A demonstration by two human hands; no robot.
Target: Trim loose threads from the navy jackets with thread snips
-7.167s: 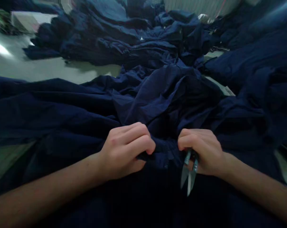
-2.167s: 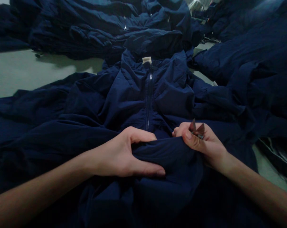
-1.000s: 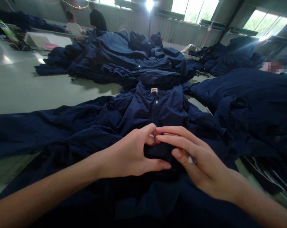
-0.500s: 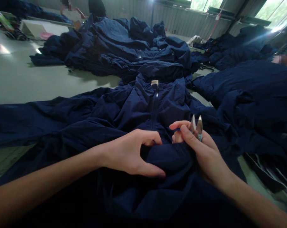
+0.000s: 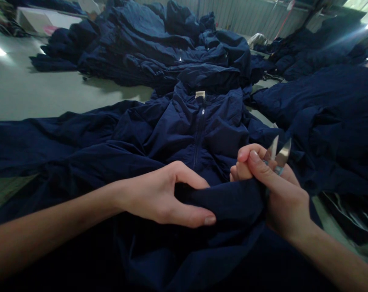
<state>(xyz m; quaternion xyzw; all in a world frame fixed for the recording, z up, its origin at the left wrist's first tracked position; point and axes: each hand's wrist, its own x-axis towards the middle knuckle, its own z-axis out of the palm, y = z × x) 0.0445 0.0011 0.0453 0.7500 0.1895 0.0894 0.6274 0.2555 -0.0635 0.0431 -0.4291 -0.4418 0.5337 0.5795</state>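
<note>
Now my jacket (image 5: 168,136) lies lengthwise, collar (image 5: 226,98) toward the table (image 5: 16,95)'s far edge. Left hand (image 5: 162,196) clasps it; right hand (image 5: 282,192) grips snips (image 5: 282,154).

Slender bare forearms (image 5: 59,223), a bare left hand (image 5: 159,202) with a short thumbnail (image 5: 210,220) and a bare right hand (image 5: 282,192) are being shown.

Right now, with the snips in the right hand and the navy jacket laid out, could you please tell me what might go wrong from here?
The snips point upward with their blades apart, close to the fingers of the right hand, so a slip could nick skin.
That same hand is also at the raised fold of the jacket; turning it might bring a blade against the cloth.
The cloth under the hands is dark and shadowed, so loose threads could be missed.
</note>
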